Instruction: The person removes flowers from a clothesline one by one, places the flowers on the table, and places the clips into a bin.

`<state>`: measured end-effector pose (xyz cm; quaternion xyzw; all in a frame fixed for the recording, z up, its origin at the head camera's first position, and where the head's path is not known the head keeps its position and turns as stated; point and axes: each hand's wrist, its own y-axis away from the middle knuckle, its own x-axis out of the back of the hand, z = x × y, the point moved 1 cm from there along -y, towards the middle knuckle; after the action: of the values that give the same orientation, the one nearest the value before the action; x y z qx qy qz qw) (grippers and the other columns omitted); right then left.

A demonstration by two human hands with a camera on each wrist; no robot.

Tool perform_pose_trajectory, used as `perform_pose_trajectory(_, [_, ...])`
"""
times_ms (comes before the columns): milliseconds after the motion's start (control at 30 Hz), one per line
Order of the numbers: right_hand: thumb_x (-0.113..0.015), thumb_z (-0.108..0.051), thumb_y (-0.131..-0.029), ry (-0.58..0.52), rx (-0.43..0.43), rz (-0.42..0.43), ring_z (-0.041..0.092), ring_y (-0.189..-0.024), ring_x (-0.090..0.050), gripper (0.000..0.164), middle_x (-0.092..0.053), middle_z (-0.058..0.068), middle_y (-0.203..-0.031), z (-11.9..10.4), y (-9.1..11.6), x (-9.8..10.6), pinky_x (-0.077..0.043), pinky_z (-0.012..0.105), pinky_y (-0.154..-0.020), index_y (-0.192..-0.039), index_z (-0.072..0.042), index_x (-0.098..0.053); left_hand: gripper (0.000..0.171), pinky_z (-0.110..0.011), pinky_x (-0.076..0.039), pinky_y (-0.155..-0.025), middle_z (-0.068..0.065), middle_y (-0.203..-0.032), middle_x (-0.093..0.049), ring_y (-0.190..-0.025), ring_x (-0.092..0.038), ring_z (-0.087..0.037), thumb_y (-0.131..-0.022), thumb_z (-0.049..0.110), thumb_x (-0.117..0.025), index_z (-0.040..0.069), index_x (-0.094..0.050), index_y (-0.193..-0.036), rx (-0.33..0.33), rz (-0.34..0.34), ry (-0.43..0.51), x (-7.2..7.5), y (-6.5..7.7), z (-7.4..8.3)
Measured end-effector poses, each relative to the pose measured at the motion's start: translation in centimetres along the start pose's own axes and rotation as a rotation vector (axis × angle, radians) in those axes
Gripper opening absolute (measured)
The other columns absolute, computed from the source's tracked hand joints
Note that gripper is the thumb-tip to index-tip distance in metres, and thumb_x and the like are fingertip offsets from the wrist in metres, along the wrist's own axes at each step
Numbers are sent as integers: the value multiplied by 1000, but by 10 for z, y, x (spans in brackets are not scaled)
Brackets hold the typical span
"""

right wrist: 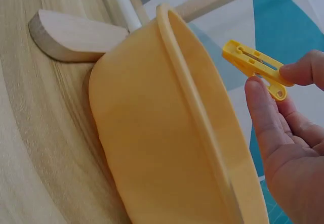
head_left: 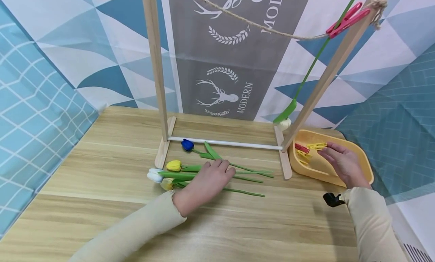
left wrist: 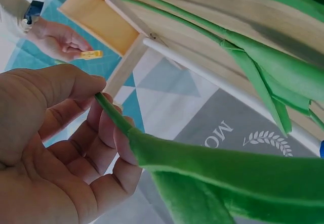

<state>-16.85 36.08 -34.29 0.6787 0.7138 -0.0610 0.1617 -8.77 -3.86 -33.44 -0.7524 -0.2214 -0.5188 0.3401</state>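
My left hand [head_left: 212, 179] pinches the green stem of an artificial tulip [left wrist: 212, 166] between thumb and fingers, over several others on the table. White [head_left: 155, 175], yellow [head_left: 174, 165] and blue [head_left: 187, 145] tulip heads point left. Over the yellow basin [head_left: 365, 164], my right hand [head_left: 343, 162] pinches a yellow clothespin [right wrist: 253, 64] by its handle end. A red clothespin [head_left: 301, 148] and more yellow ones lie in the basin. From the rope [head_left: 258, 26], a white tulip [head_left: 284, 124] hangs head down, held by a pink-red clothespin [head_left: 348, 20].
A wooden frame stands at the back, with a left post [head_left: 155, 65], a right post [head_left: 331, 73] and a white crossbar [head_left: 224, 142] low between them. Its feet [head_left: 284, 162] rest on the wooden table [head_left: 238, 228]. Patterned cloth [head_left: 217, 65] hangs behind.
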Motion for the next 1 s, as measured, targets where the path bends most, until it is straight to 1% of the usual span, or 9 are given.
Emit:
perform_pose_trajectory(233, [-59, -4, -89, 72, -68, 92, 7, -84, -68, 17, -66, -6, -93, 3, -5, 7, -55, 19, -71, -106, -8, -60, 22, -33, -52, -64, -5, -103, -60, -92, -58, -19, -87, 5, -59, 15, -60, -106, -9, -69, 21, -3, 5, 4])
perform_pose_trajectory(367, [-64, -13, -87, 156, -156, 186, 3, -80, -67, 59, -61, -10, -93, 5, -10, 12, -54, 19, -74, -139, -6, -37, 24, -35, -53, -69, -5, -107, -60, -97, -58, -20, -87, 3, -59, 15, -60, -108, -7, -120, 54, -3, 8, 6])
perform_pose_trajectory(467, [-67, -19, -85, 201, -244, 269, 0, -76, -67, 85, -54, -11, -96, 7, -14, 16, -51, 21, -84, -149, -3, -13, 26, -35, -53, -68, -4, -106, -59, -95, -57, -19, -86, 3, -60, 15, -60, -108, -7, -132, 58, -1, 10, 8])
perform_pose_trajectory(633, [-67, -16, -84, 157, -337, 360, 3, -73, -67, 84, -50, -7, -98, 8, -19, 23, -47, 24, -89, -150, -11, -15, 25, -32, -50, -63, -2, -103, -60, -90, -57, -17, -86, 3, -59, 16, -61, -107, -22, -89, 19, 3, 12, 11])
perform_pose_trajectory(700, [-68, -10, -83, 126, -347, 376, 6, -73, -68, 67, -56, -8, -91, 8, -21, 26, -51, 24, -84, -142, -17, -37, 24, -31, -50, -63, -2, -102, -60, -89, -57, -17, -86, 4, -59, 16, -61, -106, -31, -67, 3, 4, 13, 13])
perform_pose_trajectory(767, [-68, -5, -82, 106, -366, 390, 8, -72, -69, 40, -61, -7, -82, 8, -24, 28, -54, 25, -78, -118, -16, -57, 23, -31, -50, -62, -1, -100, -59, -88, -57, -16, -86, 4, -58, 17, -61, -105, -36, -61, -15, 4, 14, 15])
perform_pose_trajectory(833, [-68, -4, -81, 94, -396, 391, 10, -72, -69, 16, -65, -5, -74, 9, -25, 31, -56, 25, -75, -92, -14, -62, 22, -32, -51, -63, -1, -100, -59, -88, -57, -16, -86, 6, -57, 17, -61, -104, -43, -62, -28, 4, 15, 17])
perform_pose_trajectory(900, [-67, -6, -83, 78, -434, 382, 11, -72, -69, 10, -67, -3, -72, 8, -25, 33, -56, 25, -74, -78, -15, -65, 20, -32, -51, -63, 0, -99, -59, -87, -57, -15, -86, 7, -57, 18, -61, -103, -46, -64, -39, 3, 16, 20])
perform_pose_trajectory(1000, [-66, -11, -85, 49, -474, 360, 13, -73, -70, 15, -69, -2, -72, 8, -25, 34, -55, 25, -75, -72, -17, -68, 17, -33, -52, -65, 0, -100, -59, -88, -58, -15, -86, 8, -57, 19, -61, -100, -54, -81, -45, 2, 19, 24])
